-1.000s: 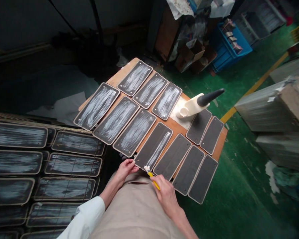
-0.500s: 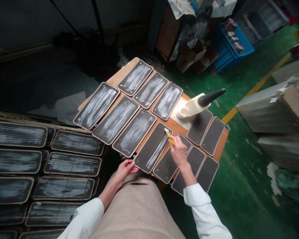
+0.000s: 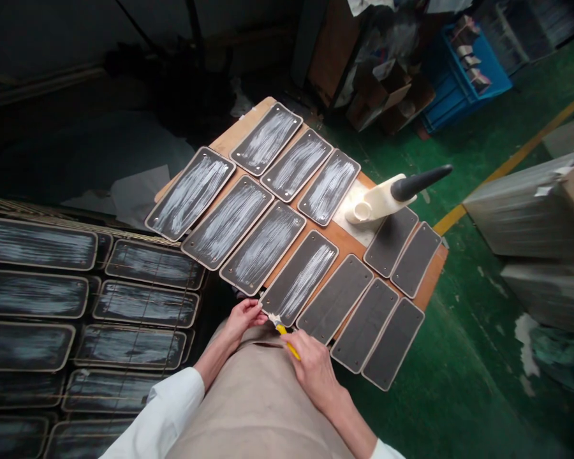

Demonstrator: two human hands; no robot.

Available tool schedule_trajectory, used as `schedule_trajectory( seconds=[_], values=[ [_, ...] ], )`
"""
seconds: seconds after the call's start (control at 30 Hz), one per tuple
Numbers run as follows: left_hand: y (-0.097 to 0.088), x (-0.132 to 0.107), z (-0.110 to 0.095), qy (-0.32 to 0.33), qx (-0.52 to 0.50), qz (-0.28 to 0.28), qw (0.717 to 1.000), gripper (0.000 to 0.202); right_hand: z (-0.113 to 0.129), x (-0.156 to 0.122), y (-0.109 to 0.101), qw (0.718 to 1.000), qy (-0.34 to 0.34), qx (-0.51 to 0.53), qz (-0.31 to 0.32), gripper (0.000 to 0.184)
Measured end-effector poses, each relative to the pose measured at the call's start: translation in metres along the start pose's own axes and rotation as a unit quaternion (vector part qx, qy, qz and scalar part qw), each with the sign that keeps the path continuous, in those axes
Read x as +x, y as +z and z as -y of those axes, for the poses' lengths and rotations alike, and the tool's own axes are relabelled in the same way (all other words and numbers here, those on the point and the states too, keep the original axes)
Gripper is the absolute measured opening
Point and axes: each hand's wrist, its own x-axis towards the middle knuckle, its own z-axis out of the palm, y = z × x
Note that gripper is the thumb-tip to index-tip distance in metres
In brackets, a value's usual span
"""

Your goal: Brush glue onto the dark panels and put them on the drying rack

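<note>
My right hand point(image 3: 312, 366) is closed around the yellow handle of a paintbrush point(image 3: 281, 328). Its whitish bristles are at the near edge of a dark rectangular panel point(image 3: 287, 274) with rounded corners and a pale rim. White streaks cover the right part of that panel; its left part is bare dark. My left hand point(image 3: 245, 317) pinches the same panel's near left corner. To the left and behind lie several panels point(image 3: 263, 245) streaked with white. On the right are several plain dark panels point(image 3: 335, 299).
The panels lie on a wooden board point(image 3: 287, 215). A cream container with a black handle point(image 3: 375, 201) stands at its far right. Racked streaked panels point(image 3: 138, 303) fill the lower left. A blue crate point(image 3: 459, 89) and cardboard box point(image 3: 385, 89) sit on the green floor behind.
My right hand has drawn the brush from the panel's far end to its near edge, and the white streaks are wider. My left hand stays at the corner. The view has shifted slightly.
</note>
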Motion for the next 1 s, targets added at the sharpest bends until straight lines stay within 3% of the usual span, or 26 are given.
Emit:
schedule_trajectory(
  seconds=[0.23, 0.4, 0.53, 0.77, 0.87, 1.0],
  values=[
    [0.003, -0.005, -0.005, 0.009, 0.015, 0.001, 1.0, 0.033, -0.054, 0.079, -0.061, 0.984, 0.029, -0.071, -0.163, 0.026],
    [0.002, -0.005, -0.004, 0.014, 0.009, 0.003, 1.0, 0.035, -0.078, 0.115, -0.067, 0.962, 0.045, -0.16, -0.216, 0.025],
    [0.002, -0.005, -0.004, 0.013, 0.008, 0.001, 1.0, 0.035, -0.062, 0.1, -0.042, 0.973, 0.034, -0.164, -0.157, 0.025],
    [0.001, -0.003, -0.002, 0.011, -0.001, 0.001, 1.0, 0.036, 0.0, 0.027, 0.007, 0.999, -0.01, -0.034, -0.002, 0.019],
    [-0.001, -0.002, -0.001, 0.015, -0.001, 0.004, 1.0, 0.037, 0.006, 0.023, 0.006, 0.999, 0.002, 0.033, 0.0, 0.018],
    [-0.001, -0.001, -0.001, 0.018, 0.013, 0.004, 1.0, 0.038, -0.019, 0.053, -0.018, 0.997, 0.029, 0.053, -0.057, 0.019]
  ],
)
